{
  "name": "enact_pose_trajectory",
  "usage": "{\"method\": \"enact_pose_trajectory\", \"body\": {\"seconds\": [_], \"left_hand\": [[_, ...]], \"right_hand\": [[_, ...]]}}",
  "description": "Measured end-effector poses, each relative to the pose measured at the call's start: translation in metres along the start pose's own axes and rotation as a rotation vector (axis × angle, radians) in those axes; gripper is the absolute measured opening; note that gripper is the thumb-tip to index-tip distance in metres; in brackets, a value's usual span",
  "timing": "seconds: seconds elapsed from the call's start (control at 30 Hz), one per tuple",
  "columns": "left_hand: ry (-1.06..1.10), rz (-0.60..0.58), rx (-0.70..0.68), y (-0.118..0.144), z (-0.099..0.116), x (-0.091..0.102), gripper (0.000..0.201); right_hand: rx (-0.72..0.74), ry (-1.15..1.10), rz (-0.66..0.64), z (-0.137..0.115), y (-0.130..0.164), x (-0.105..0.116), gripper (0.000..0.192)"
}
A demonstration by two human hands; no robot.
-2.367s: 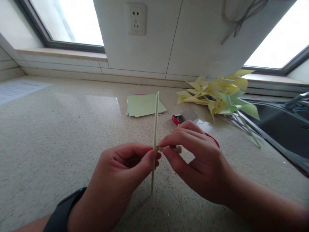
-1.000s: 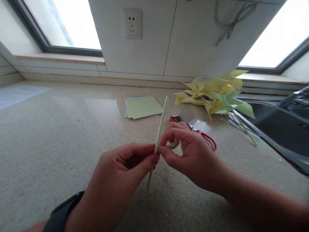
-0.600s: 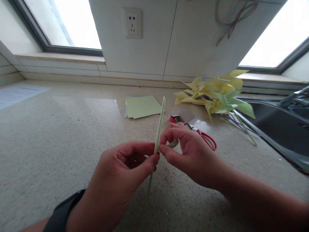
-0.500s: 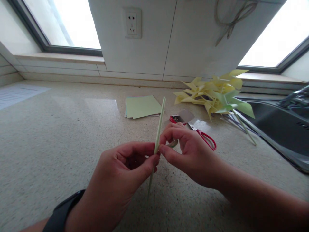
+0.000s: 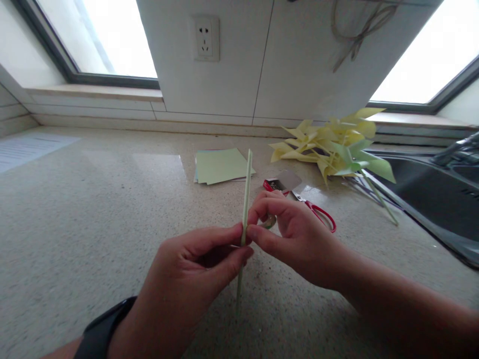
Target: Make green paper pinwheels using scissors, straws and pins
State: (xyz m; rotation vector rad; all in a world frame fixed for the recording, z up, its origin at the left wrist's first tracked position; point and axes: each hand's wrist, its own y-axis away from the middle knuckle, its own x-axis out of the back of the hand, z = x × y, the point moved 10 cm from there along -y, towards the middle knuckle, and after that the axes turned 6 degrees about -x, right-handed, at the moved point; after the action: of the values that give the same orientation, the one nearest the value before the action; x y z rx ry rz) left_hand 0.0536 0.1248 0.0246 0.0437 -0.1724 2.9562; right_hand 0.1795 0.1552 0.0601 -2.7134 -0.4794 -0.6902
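Note:
A thin pale green stick (image 5: pixel 247 189), seemingly rolled paper, stands almost upright in front of me. My left hand (image 5: pixel 198 269) pinches its lower middle between thumb and fingers. My right hand (image 5: pixel 292 229) has thumb and forefinger pressed together against the stick's right side, just above the left thumb. Behind the right fingers shows part of a small curved, translucent thing (image 5: pixel 270 221), like a roll of tape; the fingers hide the rest. Beyond that hand lie red-handled scissors (image 5: pixel 324 217) and an opened small red box (image 5: pixel 270 185) with tiny contents.
Pale green paper squares (image 5: pixel 222 167) lie stacked on the speckled counter (image 5: pixel 93 224). To the right, yellow and green paper pinwheels (image 5: pixel 329 144) are piled beside a steel sink (image 5: pixel 430 199). A printed sheet (image 5: pixel 33 147) lies far left. A wall socket (image 5: pixel 205 39) is at the back.
The stick has turned slightly closer to upright, its top shifting left. My left fingers have moved on the stick, the thumb a little lower and to the right. The right hand has hardly moved.

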Motion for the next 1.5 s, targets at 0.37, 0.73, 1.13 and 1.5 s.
{"method": "enact_pose_trajectory", "body": {"seconds": [0.37,0.73,1.13,1.5], "left_hand": [[-0.035,0.038,0.015,0.004,-0.004,0.004,0.02],[-0.068,0.082,-0.045,0.006,-0.005,0.008,0.04],[0.065,0.102,-0.057,0.008,-0.005,0.006,0.075],[0.073,0.092,-0.087,0.008,0.001,0.004,0.068]], "right_hand": [[-0.015,-0.001,0.042,0.002,0.001,0.003,0.008],[-0.045,-0.014,0.029,0.005,0.001,0.004,0.004],[-0.049,-0.13,-0.039,0.006,-0.001,-0.001,0.011],[-0.112,-0.334,-0.146,0.01,0.0,-0.008,0.014]]}}
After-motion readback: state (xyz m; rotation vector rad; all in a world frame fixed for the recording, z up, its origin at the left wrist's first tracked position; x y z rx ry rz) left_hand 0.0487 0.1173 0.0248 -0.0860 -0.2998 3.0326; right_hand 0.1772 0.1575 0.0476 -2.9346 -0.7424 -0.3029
